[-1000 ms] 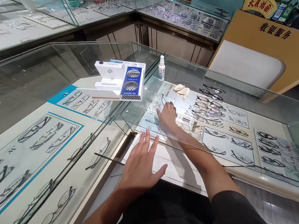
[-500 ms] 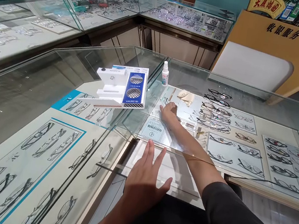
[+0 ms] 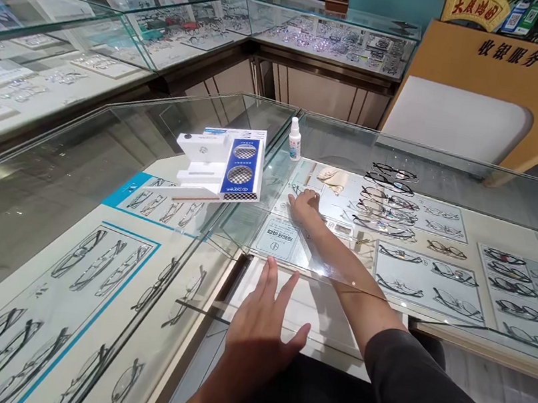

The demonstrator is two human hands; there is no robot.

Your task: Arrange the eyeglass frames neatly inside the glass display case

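Your left hand [image 3: 264, 319], spread wide and holding nothing, was near the closer edge of the clear glass-topped counter [image 3: 502, 229], and was probably best kept from leaning on that edge. Farther in, your right hand [image 3: 304, 208] seemed to reach beneath the glass, fingers curled at a pair of thin, dark-framed eyeglasses [image 3: 296, 190], though whether that grip held them could not be told. A light touch, clear of the crumpled cream cloth [image 3: 333, 179] just beyond, seemed the wisest handling for such slim frames.
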